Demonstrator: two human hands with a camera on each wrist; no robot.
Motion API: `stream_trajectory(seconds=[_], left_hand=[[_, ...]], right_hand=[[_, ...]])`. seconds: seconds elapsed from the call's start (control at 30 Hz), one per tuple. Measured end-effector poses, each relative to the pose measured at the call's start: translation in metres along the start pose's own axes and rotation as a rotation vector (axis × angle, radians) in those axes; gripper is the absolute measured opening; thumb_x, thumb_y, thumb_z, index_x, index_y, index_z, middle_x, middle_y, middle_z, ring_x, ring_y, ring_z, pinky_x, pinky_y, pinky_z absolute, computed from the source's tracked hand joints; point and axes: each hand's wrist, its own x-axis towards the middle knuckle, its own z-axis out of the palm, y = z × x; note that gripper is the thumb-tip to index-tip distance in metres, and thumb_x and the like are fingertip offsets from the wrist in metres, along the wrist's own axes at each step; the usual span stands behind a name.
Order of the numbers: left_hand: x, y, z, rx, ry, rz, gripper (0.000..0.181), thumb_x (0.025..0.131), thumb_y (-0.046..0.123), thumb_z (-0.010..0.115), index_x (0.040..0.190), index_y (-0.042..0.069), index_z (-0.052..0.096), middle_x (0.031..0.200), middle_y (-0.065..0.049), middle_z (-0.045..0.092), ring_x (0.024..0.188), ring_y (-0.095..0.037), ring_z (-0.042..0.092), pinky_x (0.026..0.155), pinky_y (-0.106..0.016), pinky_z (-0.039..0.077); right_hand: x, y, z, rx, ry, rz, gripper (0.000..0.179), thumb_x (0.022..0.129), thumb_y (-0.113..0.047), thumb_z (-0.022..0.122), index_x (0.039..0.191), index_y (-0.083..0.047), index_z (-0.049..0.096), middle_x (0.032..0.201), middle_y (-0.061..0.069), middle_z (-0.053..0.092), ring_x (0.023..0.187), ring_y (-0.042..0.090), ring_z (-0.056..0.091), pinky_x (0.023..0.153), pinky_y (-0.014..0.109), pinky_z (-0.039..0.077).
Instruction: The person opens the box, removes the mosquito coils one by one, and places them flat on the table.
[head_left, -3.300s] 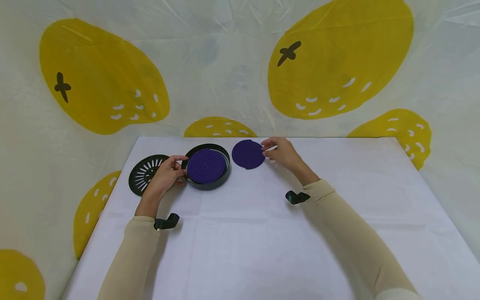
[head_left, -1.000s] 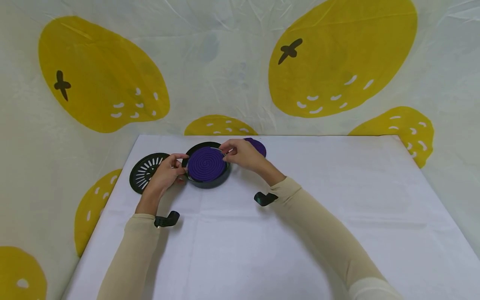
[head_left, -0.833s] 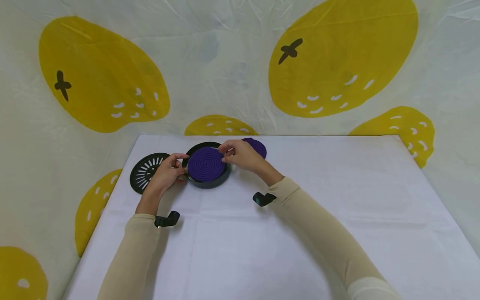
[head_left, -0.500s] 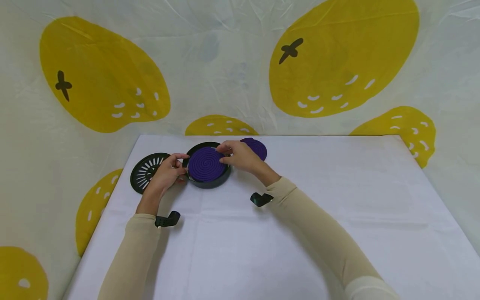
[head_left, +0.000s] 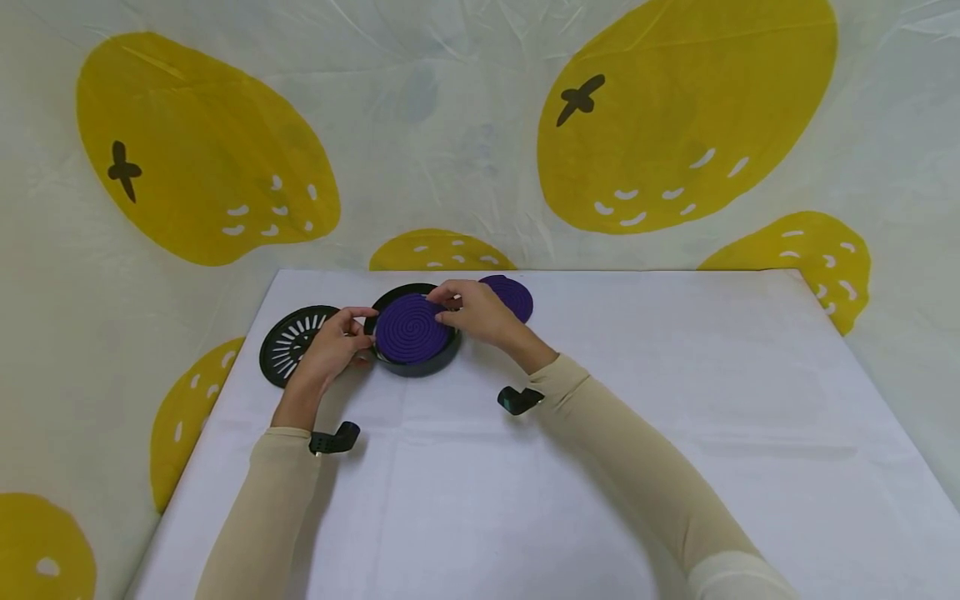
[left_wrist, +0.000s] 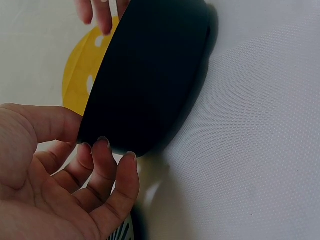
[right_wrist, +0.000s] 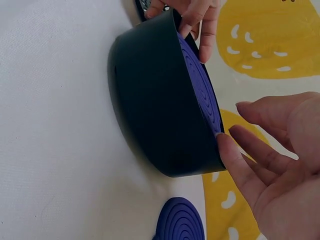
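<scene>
A purple spiral mosquito coil [head_left: 411,330] lies inside a round dark mosquito coil holder [head_left: 420,367] near the table's back edge. My left hand [head_left: 332,346] grips the holder's left side; in the left wrist view its thumb is at the rim and its fingertips lie against the wall [left_wrist: 150,75]. From the right my right hand [head_left: 480,311] reaches over the rim, fingers loosely bent. In the right wrist view one fingertip touches the coil's edge [right_wrist: 202,87] at the rim, while the thumb stands apart. A second purple coil [head_left: 516,297] lies behind this hand, partly hidden by it.
A black slotted round lid [head_left: 279,337] lies left of the holder, partly covered by my left hand. A white cloth covers the table [head_left: 675,392]. Behind it hangs a pale sheet with yellow fruit prints [head_left: 675,125].
My right hand has moved left, from the second coil to the holder, then crept slightly further over the coil inside. My left hand has stayed at the holder's rim.
</scene>
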Motion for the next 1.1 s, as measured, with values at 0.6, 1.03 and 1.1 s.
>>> stream_trajectory(seconds=[0.6, 1.03, 1.1], left_hand=[[0.0000, 0.0017, -0.0002, 0.020, 0.001, -0.013, 0.051, 0.095, -0.005, 0.059, 0.143, 0.010, 0.051, 0.093, -0.004, 0.040, 0.087, -0.019, 0.057, 0.069, -0.036, 0.058], [0.0001, 0.0017, 0.0005, 0.022, 0.002, -0.008, 0.051, 0.094, -0.005, 0.060, 0.142, 0.010, 0.051, 0.092, -0.003, 0.040, 0.083, -0.018, 0.055, 0.068, -0.036, 0.058], [0.0000, 0.0016, 0.0005, 0.022, 0.003, -0.007, 0.051, 0.094, -0.006, 0.059, 0.142, 0.009, 0.051, 0.092, -0.003, 0.040, 0.083, -0.018, 0.054, 0.067, -0.036, 0.058]], right_hand=[[-0.0018, 0.0065, 0.0016, 0.159, 0.067, 0.056, 0.028, 0.092, -0.002, 0.073, 0.119, -0.008, 0.071, 0.120, 0.004, 0.071, 0.114, 0.017, 0.065, 0.089, 0.029, 0.056], [-0.0029, 0.0076, 0.0016, 0.241, 0.028, 0.037, 0.029, 0.092, 0.002, 0.071, 0.120, -0.007, 0.070, 0.126, 0.006, 0.068, 0.119, 0.019, 0.064, 0.093, 0.029, 0.055], [-0.0033, 0.0075, 0.0010, 0.252, 0.025, 0.027, 0.030, 0.092, 0.003, 0.070, 0.120, -0.007, 0.070, 0.127, 0.005, 0.068, 0.119, 0.019, 0.063, 0.093, 0.030, 0.055]])
